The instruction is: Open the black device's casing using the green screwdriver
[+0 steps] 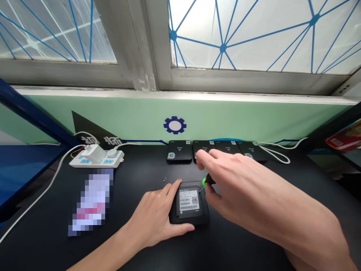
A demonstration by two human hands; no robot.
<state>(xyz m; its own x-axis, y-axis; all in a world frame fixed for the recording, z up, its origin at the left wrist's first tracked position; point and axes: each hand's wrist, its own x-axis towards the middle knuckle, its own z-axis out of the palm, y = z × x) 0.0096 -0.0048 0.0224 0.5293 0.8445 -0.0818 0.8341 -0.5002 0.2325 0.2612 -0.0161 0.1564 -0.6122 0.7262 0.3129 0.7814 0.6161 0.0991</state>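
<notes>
**Two hands working on one upturned black box**

One black box (189,205) is lying near the middle of the black table (135,248), directly in front of the person. It is facing bottom-up, with its white label (188,200) showing and the print reading upright toward the person. The box is close to square, so no long axis is standing out, and its edges are running almost square with the table.

The left hand (158,216) is bracing the box from the left, thumb lying along the near edge and forefinger reaching along the far left corner. The right hand (237,177) is pinching one screwdriver (207,181) between thumb and curled fingers, forefinger stretched out leftward. The tool's green collar is sitting just beside the box's far right corner, tip slanting down and left toward it.

Four similar black devices (179,150) are lying in a row against the back wall. One white power strip (97,160) is sitting to the left with two plugs in it, and a tiny screw (165,179) is lying just behind the left hand. A pale green wall panel (135,116) carrying a blue gear emblem (175,125) is running under the windows.
</notes>
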